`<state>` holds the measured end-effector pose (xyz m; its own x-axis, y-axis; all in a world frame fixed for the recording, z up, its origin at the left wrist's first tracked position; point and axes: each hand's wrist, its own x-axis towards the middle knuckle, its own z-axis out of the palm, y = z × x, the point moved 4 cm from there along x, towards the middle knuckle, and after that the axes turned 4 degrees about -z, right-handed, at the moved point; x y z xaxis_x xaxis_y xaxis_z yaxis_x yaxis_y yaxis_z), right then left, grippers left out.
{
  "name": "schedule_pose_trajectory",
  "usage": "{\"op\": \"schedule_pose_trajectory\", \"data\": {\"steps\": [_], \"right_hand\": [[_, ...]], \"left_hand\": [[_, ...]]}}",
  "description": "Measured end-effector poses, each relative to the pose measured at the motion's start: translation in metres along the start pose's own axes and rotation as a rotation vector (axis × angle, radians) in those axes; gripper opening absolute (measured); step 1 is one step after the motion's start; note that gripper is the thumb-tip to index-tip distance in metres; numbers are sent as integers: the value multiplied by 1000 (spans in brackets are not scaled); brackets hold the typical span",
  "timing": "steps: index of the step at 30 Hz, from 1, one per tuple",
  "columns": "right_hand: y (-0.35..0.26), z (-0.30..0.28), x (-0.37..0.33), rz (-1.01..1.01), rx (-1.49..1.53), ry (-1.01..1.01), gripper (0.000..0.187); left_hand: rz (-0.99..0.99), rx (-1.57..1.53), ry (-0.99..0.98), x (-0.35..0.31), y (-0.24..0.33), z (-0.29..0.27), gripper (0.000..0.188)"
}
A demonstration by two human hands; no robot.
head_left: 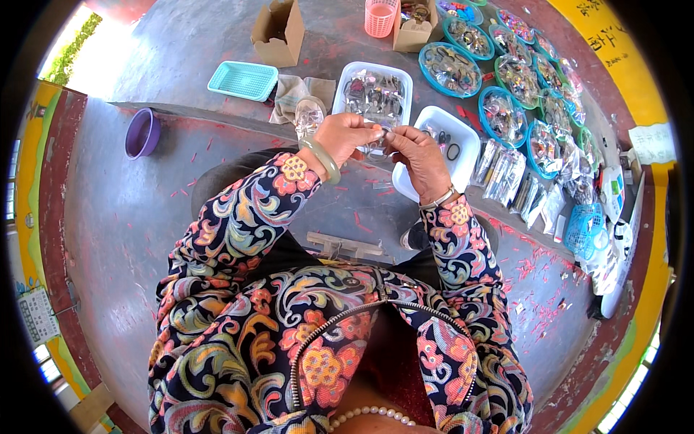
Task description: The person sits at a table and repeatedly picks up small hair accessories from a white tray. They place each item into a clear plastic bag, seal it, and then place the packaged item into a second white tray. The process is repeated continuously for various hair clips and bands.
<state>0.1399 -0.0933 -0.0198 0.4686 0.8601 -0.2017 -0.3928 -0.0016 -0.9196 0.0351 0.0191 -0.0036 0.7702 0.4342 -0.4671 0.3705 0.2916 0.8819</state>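
Observation:
My left hand [341, 137] and my right hand [421, 159] meet in front of me, thumbs and fingertips pinched close together. Between them is what looks like a small clear plastic bag [374, 150], with a dark bit at its top; its contents are too small to tell. Just beyond my hands stands a white tray [408, 81] filled with clear packets [376, 90] of dark items. Under and beside my right hand is a white basin [471, 173] with dark rings [453, 151] in it. A bundle of clear plastic [309, 116] lies by my left wrist.
A turquoise basket [243, 80], a grey cloth [289, 92] and cardboard boxes [278, 32] stand on the raised ledge. Round blue and green baskets [450, 69] of packets crowd the right. A purple basin [142, 135] sits left; a wooden stool bar [343, 244] is below my hands.

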Motion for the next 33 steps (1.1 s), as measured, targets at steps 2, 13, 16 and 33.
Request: {"op": "schedule_pose_trajectory", "data": {"steps": [2, 13, 16, 33], "right_hand": [[1, -1, 1, -14, 16, 10, 16], [-1, 1, -1, -20, 53, 8, 23], [-1, 0, -2, -11, 73, 13, 24], [-2, -3, -2, -94, 15, 100, 17]], "left_hand": [[18, 35, 9, 0, 0, -2, 20], [285, 318, 43, -3, 7, 4, 26], [319, 380, 54, -5, 10, 4, 25], [60, 120, -74, 2, -1, 3, 26]]}}
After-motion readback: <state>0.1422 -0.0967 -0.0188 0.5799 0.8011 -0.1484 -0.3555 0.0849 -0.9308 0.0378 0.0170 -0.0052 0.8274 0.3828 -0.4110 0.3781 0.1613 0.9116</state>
